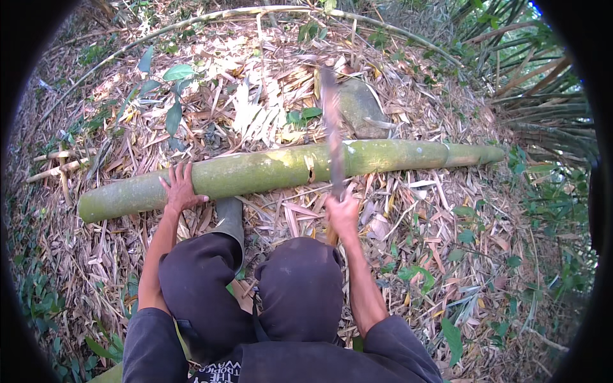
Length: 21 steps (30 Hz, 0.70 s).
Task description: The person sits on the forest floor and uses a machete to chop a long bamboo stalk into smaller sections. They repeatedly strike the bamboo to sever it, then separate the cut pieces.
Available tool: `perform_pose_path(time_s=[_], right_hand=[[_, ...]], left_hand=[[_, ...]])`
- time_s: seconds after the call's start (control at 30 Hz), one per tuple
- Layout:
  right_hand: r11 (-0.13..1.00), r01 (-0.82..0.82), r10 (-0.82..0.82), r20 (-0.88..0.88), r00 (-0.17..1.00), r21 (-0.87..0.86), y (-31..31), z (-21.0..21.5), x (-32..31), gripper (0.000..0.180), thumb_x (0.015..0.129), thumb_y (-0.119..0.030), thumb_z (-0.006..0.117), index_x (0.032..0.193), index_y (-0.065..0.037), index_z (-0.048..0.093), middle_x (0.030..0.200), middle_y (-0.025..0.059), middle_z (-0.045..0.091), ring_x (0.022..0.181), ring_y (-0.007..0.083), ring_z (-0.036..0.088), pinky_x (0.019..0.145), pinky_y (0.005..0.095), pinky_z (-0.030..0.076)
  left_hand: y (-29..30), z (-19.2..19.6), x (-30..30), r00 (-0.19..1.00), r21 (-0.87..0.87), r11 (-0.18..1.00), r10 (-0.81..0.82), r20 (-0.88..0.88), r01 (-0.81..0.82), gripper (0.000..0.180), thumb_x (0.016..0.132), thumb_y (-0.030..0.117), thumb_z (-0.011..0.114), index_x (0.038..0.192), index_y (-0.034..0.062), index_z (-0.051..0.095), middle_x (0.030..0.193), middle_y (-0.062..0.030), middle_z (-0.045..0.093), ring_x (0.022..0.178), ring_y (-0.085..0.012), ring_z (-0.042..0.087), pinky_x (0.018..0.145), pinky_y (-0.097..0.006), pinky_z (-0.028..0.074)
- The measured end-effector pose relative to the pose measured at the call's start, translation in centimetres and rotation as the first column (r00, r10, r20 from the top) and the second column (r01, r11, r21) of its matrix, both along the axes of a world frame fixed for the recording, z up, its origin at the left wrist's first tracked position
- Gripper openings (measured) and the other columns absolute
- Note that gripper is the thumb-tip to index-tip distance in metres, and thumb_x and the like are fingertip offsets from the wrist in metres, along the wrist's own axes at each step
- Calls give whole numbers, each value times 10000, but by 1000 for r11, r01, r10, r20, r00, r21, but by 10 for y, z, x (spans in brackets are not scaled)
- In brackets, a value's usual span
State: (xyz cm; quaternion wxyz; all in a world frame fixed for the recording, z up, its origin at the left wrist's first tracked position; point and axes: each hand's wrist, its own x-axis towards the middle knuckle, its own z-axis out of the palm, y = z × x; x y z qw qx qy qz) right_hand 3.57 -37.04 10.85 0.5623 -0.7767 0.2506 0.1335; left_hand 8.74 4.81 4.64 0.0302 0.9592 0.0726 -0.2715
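A thick green bamboo pole (255, 173) lies across in front of me, running from the left to the far right. My left hand (182, 189) rests on it toward its left end, fingers spread and palm against the stem. My right hand (343, 214) is wrapped round the handle of a machete (332, 121), whose long blade is blurred and points away from me over the pole. A small notch (310, 167) shows in the bamboo just left of the blade. Whether the blade touches the pole I cannot tell.
Under the pole, near my left knee, sits a shorter bamboo piece (230, 220). Behind the pole is a grey-green rock (361, 108). Dry leaves (274, 115) cover the ground. A thin curved stem (211, 18) arches across the back, with bamboo stalks (543, 121) at the right.
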Motion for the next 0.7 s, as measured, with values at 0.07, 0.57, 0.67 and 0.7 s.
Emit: perform_pose_path(time_s=[0.07, 0.57, 0.67, 0.7], right_hand=[[983, 127, -173, 428, 887, 134, 2, 55, 37, 112, 865, -101, 596, 900, 1, 571, 627, 37, 588, 495, 105, 557, 454, 259, 456], [999, 1, 1, -45, 999, 48, -12, -25, -2, 134, 819, -79, 613, 874, 34, 566, 621, 52, 574, 490, 112, 557, 414, 277, 439], [974, 152, -213, 461, 861, 166, -1, 72, 44, 61, 868, -41, 630, 844, -1, 591, 618, 14, 577, 521, 86, 547, 478, 234, 433], [976, 197, -211, 588, 781, 89, -3, 97, 63, 114, 883, -26, 629, 774, -22, 594, 618, 13, 583, 523, 88, 542, 500, 233, 431]], left_hand=[[1, 0, -3, 1000, 22, 1000, -2, -16, 3, 1270, 529, 520, 858, 1512, 178, 131, 1551, -122, 160, 1436, -416, 54, 1058, -740, 48], [0, -3, 7, 999, 7, 1000, -20, 35, 20, 1265, 536, 526, 850, 1513, 191, 119, 1553, -123, 160, 1429, -433, 74, 1050, -745, 58], [2, -5, -3, 1000, 18, 1000, -22, 2, 22, 1274, 535, 522, 854, 1514, 194, 108, 1556, -122, 152, 1432, -429, 61, 1053, -742, 53], [1, -4, -3, 1000, 27, 999, -19, -16, 20, 1276, 535, 521, 855, 1515, 194, 105, 1557, -120, 149, 1433, -428, 57, 1054, -741, 53]])
